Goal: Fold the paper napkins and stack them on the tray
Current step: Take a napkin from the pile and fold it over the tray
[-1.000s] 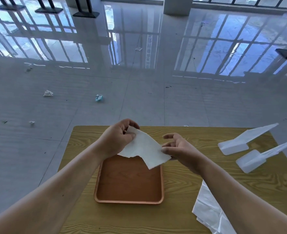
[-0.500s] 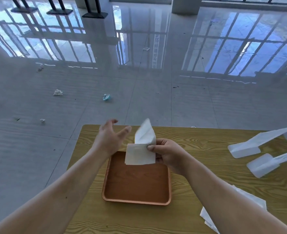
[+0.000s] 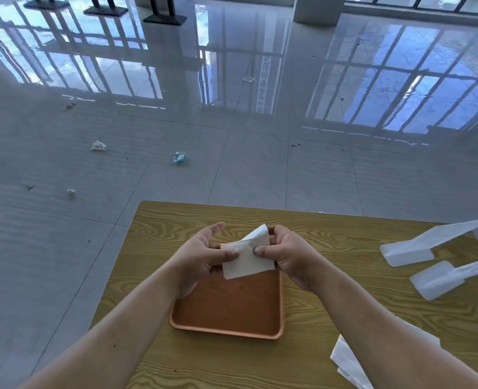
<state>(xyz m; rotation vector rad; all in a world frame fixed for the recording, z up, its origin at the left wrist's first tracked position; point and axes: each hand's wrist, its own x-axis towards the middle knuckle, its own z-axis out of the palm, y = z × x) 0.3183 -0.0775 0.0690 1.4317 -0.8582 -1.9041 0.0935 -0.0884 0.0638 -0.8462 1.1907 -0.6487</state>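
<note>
A white paper napkin [image 3: 246,258], partly folded with one corner sticking up, hangs in the air above the far end of a brown tray [image 3: 229,307]. My left hand [image 3: 204,256] pinches its left edge with thumb and fingers. On its right side my right hand [image 3: 285,255] grips the napkin, thumb on top. The tray holds nothing that I can see. A pile of unfolded white napkins [image 3: 350,360] lies at the near right of the wooden table [image 3: 344,242], partly hidden by my right forearm.
Two white plastic scoop-shaped pieces [image 3: 417,248] [image 3: 442,279] lie on the table's right side. Crumpled scraps of litter [image 3: 98,146] [image 3: 179,157] dot the glossy tiled floor beyond the table's far edge.
The napkin went from spread between both hands to folded. My left hand let go for a moment and has come back onto its left edge. The head view has tilted slightly.
</note>
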